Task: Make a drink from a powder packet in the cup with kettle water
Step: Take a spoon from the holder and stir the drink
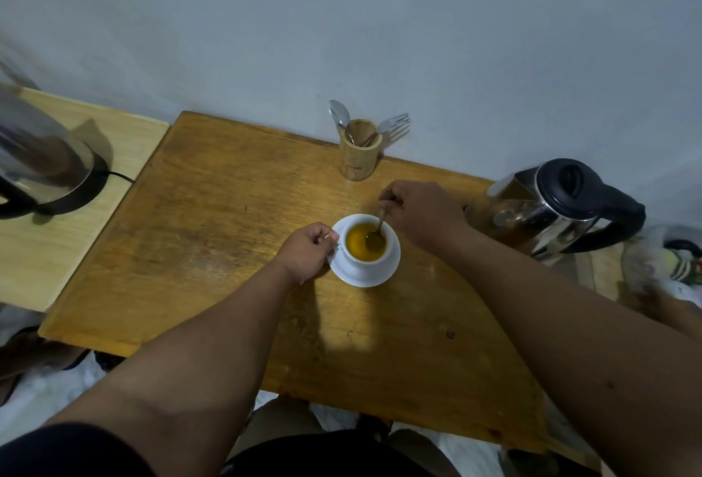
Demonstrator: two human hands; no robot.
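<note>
A white cup full of orange drink stands on a white saucer in the middle of the wooden table. My left hand pinches the cup's handle on its left side. My right hand holds a metal spoon whose bowl dips into the drink. A steel kettle with a black lid and handle stands at the table's right edge. No powder packet shows.
A wooden holder with a spoon and forks stands at the back against the wall. A second steel kettle on its base sits on the lighter side table at left. Cloths and clutter lie at the far right.
</note>
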